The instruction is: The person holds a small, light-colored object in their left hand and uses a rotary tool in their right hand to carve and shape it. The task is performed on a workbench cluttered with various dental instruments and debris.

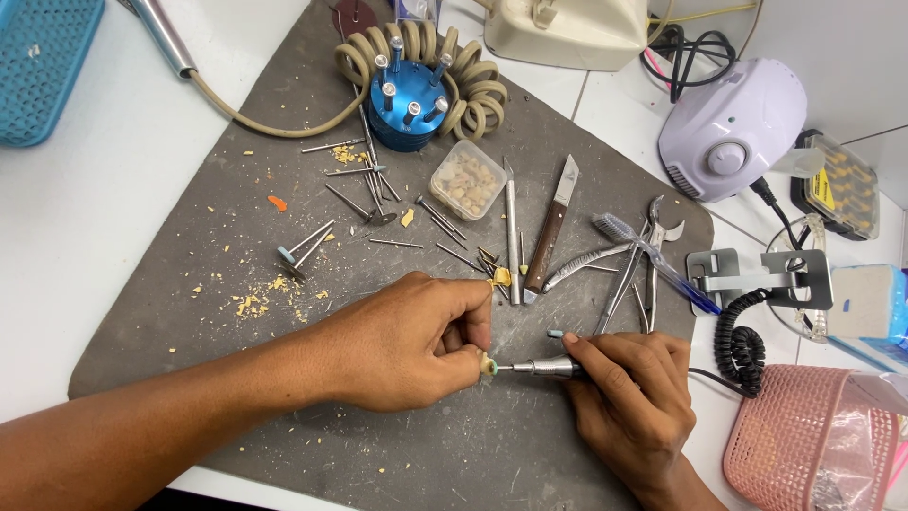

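Left hand (407, 345): your fingers pinch a small pale piece (488, 364).
Right hand (629, 393): you grip the metal handpiece (544, 368), its tip touching the piece.
Mat (189, 284): grey, littered with burs.

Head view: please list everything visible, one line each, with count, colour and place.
Work mat: one, grey, table centre.
Bur stand: one, blue, mat top, ringed by coiled beige hose.
Loose burs: several, metal, below stand.
Small tub: one, clear, mat centre.
Knife: one, wooden handle, right of tub.
Toothbrush: one, blue handle, over pliers.
Motor unit: one, lilac, top right.
Baskets: blue top left, pink bottom right.
Handpiece: one, metal, right hand.
Left hand: pinching a small pale piece.
Right hand: gripping handpiece.
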